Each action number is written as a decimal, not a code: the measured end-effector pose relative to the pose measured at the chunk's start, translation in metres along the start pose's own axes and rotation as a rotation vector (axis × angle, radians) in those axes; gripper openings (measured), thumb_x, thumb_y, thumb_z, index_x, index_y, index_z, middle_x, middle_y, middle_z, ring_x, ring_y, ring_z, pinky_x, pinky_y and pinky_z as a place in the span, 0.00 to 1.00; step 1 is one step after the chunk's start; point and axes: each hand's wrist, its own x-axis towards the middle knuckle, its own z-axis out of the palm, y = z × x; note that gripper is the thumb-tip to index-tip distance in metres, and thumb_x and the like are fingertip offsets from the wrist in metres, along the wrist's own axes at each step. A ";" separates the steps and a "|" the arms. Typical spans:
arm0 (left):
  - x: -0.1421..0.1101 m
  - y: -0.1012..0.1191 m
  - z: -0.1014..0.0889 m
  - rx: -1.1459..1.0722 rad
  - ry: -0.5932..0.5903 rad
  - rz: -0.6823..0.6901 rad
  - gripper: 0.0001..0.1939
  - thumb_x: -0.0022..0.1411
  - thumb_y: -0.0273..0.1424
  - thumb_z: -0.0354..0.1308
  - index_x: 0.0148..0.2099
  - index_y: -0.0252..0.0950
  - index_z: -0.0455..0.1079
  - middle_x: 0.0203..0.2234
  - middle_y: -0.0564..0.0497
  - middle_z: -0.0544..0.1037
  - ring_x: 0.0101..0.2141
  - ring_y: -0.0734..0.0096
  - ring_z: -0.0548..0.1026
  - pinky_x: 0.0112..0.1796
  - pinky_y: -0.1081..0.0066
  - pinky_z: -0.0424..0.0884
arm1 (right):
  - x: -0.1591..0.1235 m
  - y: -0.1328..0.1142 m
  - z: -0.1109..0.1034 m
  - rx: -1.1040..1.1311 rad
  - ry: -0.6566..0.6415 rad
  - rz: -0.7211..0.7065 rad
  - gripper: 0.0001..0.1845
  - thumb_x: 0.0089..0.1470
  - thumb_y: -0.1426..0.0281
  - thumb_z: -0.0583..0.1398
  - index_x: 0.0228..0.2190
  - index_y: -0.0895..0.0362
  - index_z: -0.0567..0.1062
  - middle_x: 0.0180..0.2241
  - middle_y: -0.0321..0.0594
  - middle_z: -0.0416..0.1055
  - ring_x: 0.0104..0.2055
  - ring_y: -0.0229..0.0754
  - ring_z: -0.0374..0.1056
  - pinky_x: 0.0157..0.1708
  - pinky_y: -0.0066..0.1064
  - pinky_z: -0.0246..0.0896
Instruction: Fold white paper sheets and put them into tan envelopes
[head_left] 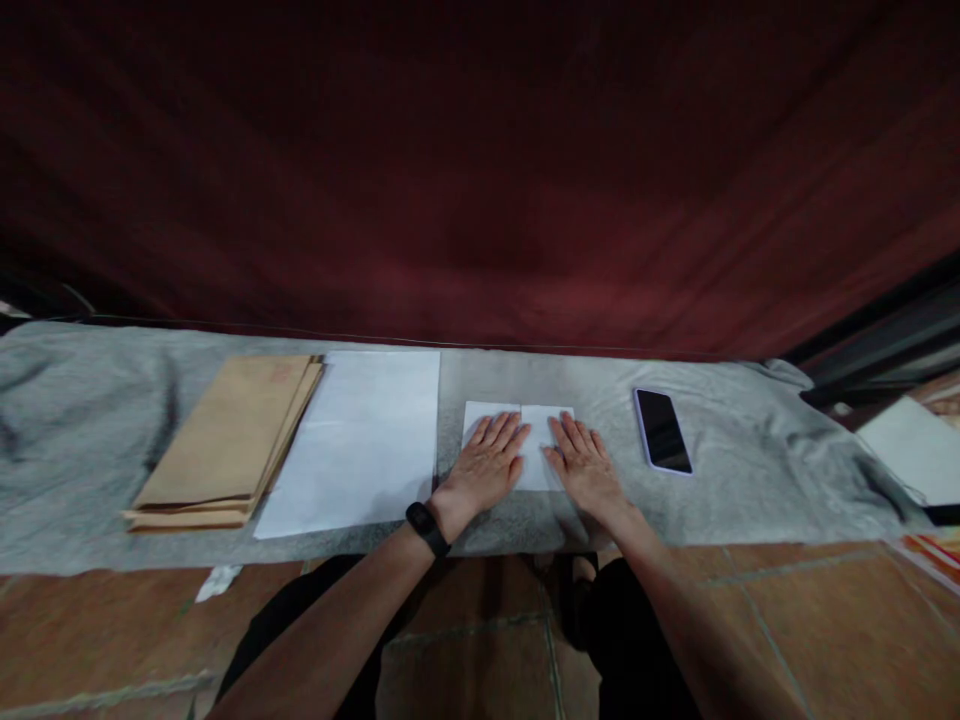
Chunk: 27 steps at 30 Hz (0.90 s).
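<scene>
A small folded white paper [536, 465] lies flat on the grey cloth, with a vertical line where its two halves meet near the top middle. My left hand [487, 465] rests palm down on its left half, fingers stretched out. On the right half, my right hand [586, 465] presses flat with fingers spread slightly. Both hands cover much of the paper's lower part. Left of them lies a larger stack of white paper sheets [360, 430], close to my left wrist, which wears a black band [427, 528].
Brown paper bags or envelopes [225, 435] are piled at the left. A phone [664, 430] in a lilac case lies to the right. Grey cloth [757, 460] covers the bench, and a dark red curtain [480, 220] hangs behind it. Crumpled white paper [217, 582] lies on the tiled floor.
</scene>
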 end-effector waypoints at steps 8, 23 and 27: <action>0.001 0.001 0.000 -0.017 -0.014 -0.017 0.28 0.73 0.38 0.40 0.72 0.40 0.53 0.71 0.48 0.56 0.70 0.63 0.52 0.68 0.55 0.45 | 0.004 -0.003 -0.007 0.001 0.092 0.039 0.33 0.68 0.58 0.48 0.65 0.67 0.62 0.67 0.56 0.57 0.70 0.57 0.51 0.68 0.53 0.42; -0.001 -0.002 0.005 -0.001 0.007 -0.033 0.29 0.73 0.36 0.40 0.73 0.37 0.50 0.70 0.48 0.57 0.70 0.66 0.51 0.68 0.56 0.46 | 0.011 -0.041 0.007 0.092 0.085 -0.100 0.29 0.70 0.62 0.45 0.67 0.61 0.58 0.69 0.49 0.53 0.72 0.49 0.46 0.69 0.50 0.46; -0.004 -0.006 0.004 -0.006 0.018 -0.085 0.29 0.73 0.37 0.40 0.72 0.34 0.51 0.70 0.46 0.57 0.70 0.65 0.52 0.68 0.58 0.48 | 0.011 -0.040 0.006 0.071 0.091 -0.099 0.30 0.70 0.61 0.48 0.67 0.61 0.58 0.70 0.49 0.52 0.72 0.51 0.46 0.69 0.49 0.47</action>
